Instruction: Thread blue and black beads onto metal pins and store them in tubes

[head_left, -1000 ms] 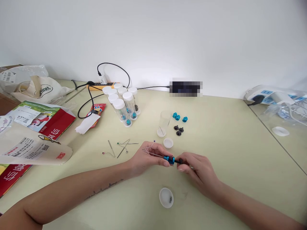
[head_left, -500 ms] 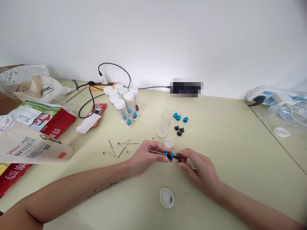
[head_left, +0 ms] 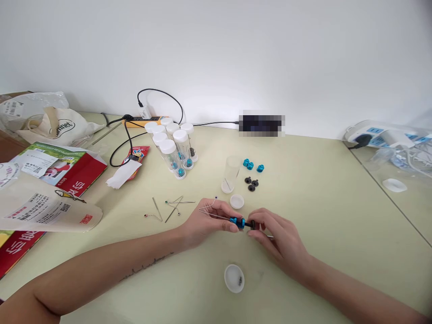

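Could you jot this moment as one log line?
left hand: holds blue piece; right hand: grips black piece; beyond: clear tube, upright; nearer: white cap, dark bits

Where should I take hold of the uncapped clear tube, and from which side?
Probably pinch the clear tube around mid-wall, coming from its left: it stands upright on its white base, while blue metallic parts and black disc-ended parts crowd its right.

White wall [head_left: 216, 54], pale green table [head_left: 320, 180], perhaps a second table [head_left: 416, 202] at right
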`<state>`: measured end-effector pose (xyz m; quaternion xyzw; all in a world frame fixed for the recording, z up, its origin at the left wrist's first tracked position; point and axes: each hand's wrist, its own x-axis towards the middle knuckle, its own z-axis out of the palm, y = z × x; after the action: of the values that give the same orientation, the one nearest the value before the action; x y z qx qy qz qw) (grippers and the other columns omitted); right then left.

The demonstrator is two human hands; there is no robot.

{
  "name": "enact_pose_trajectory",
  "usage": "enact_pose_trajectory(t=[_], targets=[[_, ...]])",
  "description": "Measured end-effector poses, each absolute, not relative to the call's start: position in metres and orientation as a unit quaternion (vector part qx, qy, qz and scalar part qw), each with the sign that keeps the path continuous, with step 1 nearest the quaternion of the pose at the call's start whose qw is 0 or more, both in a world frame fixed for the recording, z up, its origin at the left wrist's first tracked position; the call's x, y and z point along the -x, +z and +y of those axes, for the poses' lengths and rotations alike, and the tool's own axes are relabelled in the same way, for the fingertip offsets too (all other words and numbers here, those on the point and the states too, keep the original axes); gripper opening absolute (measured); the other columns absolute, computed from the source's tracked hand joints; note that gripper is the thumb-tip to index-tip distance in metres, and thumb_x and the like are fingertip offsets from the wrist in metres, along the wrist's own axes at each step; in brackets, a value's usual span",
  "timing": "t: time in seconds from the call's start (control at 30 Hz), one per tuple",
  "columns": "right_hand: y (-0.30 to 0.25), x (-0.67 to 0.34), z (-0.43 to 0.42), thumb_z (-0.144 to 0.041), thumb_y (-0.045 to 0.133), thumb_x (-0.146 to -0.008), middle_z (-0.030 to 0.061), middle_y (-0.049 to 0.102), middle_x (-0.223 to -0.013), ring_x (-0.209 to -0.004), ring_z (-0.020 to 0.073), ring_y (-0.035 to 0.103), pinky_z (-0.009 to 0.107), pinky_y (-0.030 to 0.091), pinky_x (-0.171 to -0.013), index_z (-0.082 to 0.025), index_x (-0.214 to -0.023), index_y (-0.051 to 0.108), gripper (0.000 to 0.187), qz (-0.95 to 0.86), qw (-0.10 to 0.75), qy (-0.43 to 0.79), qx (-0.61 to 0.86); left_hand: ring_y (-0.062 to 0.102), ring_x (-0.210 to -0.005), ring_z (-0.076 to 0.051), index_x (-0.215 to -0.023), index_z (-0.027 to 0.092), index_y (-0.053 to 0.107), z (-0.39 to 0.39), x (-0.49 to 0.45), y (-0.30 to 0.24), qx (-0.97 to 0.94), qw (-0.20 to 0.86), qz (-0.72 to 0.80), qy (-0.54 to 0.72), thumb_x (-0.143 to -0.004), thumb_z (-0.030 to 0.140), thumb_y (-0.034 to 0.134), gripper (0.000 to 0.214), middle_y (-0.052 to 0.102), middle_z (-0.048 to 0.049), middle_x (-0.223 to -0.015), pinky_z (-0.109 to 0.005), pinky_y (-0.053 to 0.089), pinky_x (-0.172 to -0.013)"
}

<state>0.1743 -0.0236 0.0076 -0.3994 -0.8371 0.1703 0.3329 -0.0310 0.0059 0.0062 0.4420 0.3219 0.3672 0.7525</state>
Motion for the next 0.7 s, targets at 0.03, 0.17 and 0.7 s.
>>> enact_pose_trajectory(t=[0.03,0.17,0.7], targets=[[0.0069,-0.1739,-0.0235,-0.023,0.044,-0.095,0.0028,0.060,-0.081,-0.064,0.0122,0.053,0.022,0.042,-0.055,-0.022,-0.093,0.051,0.007,-0.832,0.348,0.167,0.398,0.065,-0.075,-0.016,-0.078,0.017,0.074,0.0064,0.0310,0.0058,-0.439,0.752,0.322,0.373,-0.057,0.016,0.082,0.022,0.071,-0.0031,-0.078,-0.030,0.052,-0.074],[0.0046,-0.1756,-0.0235,-0.024,0.047,-0.094,0.0022,0.059,-0.076,-0.064,0.0132,0.054,0.022,0.041,-0.052,-0.022,-0.089,0.051,0.007,-0.828,0.358,0.181,0.392,0.065,-0.073,-0.015,-0.077,0.017,0.074,0.0063,0.0312,0.0052,-0.438,0.755,0.315,0.372,-0.057,0.014,0.082,0.022,0.070,-0.0026,-0.075,-0.028,0.052,-0.071],[0.0071,-0.1755,-0.0235,-0.030,0.041,-0.097,-0.0003,0.054,-0.067,-0.055,0.0118,0.048,0.023,0.038,-0.051,-0.020,-0.085,0.053,0.019,-0.838,0.344,0.164,0.391,0.066,-0.074,-0.014,-0.079,0.016,0.074,0.0062,0.0315,0.0058,-0.438,0.765,0.298,0.365,-0.060,0.011,0.080,0.021,0.071,-0.0025,-0.077,-0.026,0.052,-0.072]])
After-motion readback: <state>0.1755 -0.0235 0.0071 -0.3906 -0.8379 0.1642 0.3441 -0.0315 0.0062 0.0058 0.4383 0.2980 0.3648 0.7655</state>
